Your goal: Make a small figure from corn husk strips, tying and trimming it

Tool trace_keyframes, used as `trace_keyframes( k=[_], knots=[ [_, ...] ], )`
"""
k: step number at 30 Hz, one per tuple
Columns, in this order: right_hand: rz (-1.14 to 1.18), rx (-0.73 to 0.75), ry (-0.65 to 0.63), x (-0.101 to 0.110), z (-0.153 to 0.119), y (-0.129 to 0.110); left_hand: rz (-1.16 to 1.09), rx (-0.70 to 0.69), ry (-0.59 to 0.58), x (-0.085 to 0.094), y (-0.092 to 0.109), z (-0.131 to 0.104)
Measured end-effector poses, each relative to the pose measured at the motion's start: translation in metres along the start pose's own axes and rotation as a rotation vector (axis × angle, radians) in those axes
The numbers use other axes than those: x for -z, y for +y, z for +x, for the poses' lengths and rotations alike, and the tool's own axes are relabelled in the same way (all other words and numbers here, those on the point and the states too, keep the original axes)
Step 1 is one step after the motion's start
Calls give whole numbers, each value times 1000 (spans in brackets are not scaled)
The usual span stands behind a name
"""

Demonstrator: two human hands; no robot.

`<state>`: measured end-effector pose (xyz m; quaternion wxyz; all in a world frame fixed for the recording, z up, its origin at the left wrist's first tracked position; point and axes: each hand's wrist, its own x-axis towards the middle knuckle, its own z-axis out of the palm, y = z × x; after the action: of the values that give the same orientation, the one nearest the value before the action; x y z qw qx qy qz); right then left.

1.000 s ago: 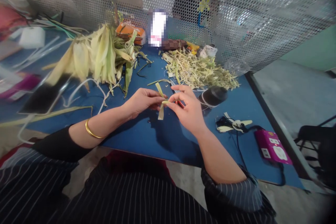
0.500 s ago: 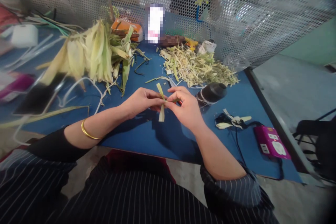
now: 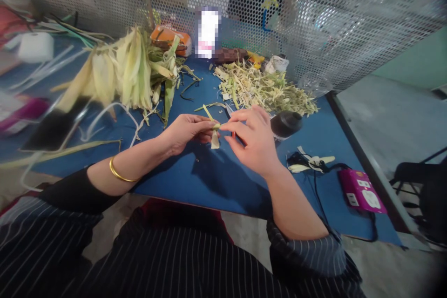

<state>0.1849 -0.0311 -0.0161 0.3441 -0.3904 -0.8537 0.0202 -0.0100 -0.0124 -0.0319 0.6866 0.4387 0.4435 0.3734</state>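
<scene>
My L hand point(image 3: 188, 131) pinches a husk strip point(image 3: 215, 139) at ctr frame, R hand point(image 3: 253, 137) beside it; husk scraps point(image 3: 261, 88) upper R.

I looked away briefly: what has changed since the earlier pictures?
The right hand has opened: its thumb has come off the pale strip, its index fingertip still close by it. The strip's lower end has drawn up toward the hands. The left hand still pinches the strip; the husk bundle, shredded pile and dark container stay put.

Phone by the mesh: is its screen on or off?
On: the phone's screen glows bright white in front of the mesh. What it displays is too blurred to tell.
</scene>
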Motion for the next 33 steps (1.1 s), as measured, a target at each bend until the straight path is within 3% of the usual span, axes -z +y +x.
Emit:
trace_keyframes(
  k=[3,5,11,18,24,29,33],
  knots=[
    [-79,74,-101,-5,-1,-2,-14,-11,16,1,-1,0],
    [-57,61,-104,-12,-2,-5,19,-37,22,-1,-1,-2],
    [261,-250,80,-20,-4,-13,146,-67,-97,-6,-1,-7],
    [552,-475,-56,-18,-2,-12,244,-43,-222,-3,2,-8],
    [594,-549,10,-23,-2,-13,272,-47,-181,-4,4,-9],
    [765,-615,83,-27,-2,-10,199,-12,-132,0,4,-5],
    [817,-634,164,-23,-1,-7,107,-153,-6,3,5,-3]
  ],
)
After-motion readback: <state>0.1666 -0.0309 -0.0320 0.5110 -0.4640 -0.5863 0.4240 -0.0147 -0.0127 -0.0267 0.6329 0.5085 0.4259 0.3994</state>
